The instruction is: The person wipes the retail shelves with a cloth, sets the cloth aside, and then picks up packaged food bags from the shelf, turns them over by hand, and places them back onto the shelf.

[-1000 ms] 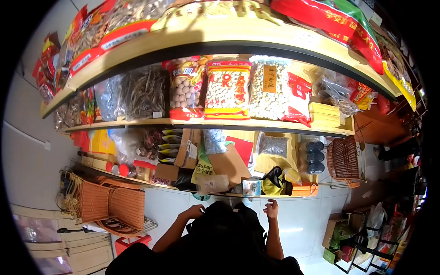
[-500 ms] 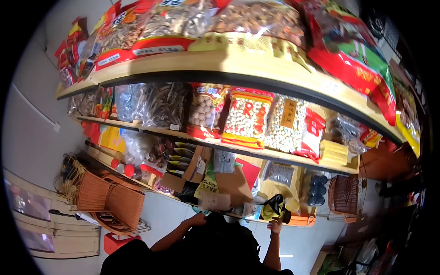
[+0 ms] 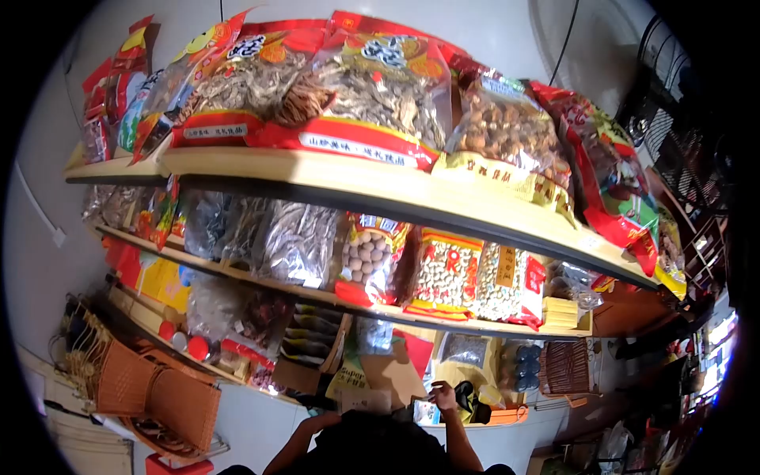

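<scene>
My right hand (image 3: pixel 444 395) is raised at the lowest shelf, its fingers apart and pointing left, with nothing visible in them. Just under its fingers is a small white-and-blue packet (image 3: pixel 427 412); whether they touch I cannot tell. To its right lies a black-and-yellow bag (image 3: pixel 472 405). My left hand (image 3: pixel 319 422) is low by my dark clothing, which hides its fingers. Above and between the hands stand an open cardboard box (image 3: pixel 388 370) and a green-yellow bag marked "Super" (image 3: pixel 349 375).
A wooden shelf unit (image 3: pixel 348 180) fills the view. Large bags of dried mushrooms (image 3: pixel 384 95) stand on top, with a bag of round dried fruit (image 3: pixel 369 255) and bags of pale nuts or seeds (image 3: pixel 443 273) below. A wicker chair (image 3: pixel 180 396) stands left, a wicker basket (image 3: pixel 567 368) right.
The view has tilted up, so the shelves sit lower in it and more of the top bags shows. My right hand has moved left from the black-and-yellow bag. My left hand is lower.
</scene>
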A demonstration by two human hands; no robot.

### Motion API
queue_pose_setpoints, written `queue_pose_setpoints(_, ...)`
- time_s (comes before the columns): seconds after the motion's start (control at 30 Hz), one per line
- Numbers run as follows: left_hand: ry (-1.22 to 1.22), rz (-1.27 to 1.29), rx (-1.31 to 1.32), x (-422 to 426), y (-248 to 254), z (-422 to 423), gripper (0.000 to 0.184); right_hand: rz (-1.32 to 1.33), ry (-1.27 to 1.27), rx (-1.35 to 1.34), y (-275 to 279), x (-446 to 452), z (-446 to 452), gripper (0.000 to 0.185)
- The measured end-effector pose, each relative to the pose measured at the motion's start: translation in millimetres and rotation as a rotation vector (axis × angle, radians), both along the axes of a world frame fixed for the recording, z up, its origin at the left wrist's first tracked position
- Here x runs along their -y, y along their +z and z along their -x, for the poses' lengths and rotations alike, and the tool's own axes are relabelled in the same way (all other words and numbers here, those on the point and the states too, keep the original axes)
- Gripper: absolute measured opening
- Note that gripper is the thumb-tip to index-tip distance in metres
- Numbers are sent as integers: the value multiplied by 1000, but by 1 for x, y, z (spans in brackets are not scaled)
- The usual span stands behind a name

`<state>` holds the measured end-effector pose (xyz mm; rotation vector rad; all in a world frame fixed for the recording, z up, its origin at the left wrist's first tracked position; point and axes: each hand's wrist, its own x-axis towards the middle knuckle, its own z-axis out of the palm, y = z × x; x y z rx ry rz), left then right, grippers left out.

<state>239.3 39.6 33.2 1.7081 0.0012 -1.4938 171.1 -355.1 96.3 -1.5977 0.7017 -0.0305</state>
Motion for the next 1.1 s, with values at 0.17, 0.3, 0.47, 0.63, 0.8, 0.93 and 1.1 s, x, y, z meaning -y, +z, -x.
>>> queue_pose_setpoints(0.17, -228, 22, 82, -9, -39, -34, 41, -9, -3, -10, 2, -9, -4, 28)
queue_pose_setpoints(0.3, -144, 80, 215, -7, -10, -48, 42, 157, 12, -250, -28, -12, 9, 25)
queue_pose_setpoints(0.47, -86, 77, 315, 27, 33, -94, 42, 15, -79, -264, -78, -18, 37, 26)
queue_pose_setpoints(0.63, -50, 85, 391, 54, 70, -130, 41, -12, -68, -119, -154, -9, 66, 18)
queue_pose_setpoints(0.8, -49, 76, 427, 71, 90, -148, 41, -83, -19, -82, -192, -7, 67, 23)
queue_pose_setpoints(0.93, -52, 55, 432, 76, 95, -152, 40, 133, 52, -263, -180, -20, 68, 20)
queue_pose_setpoints(1.1, -66, 30, 426, 77, 96, -150, 40, 299, 32, -183, -211, -22, 77, 19)
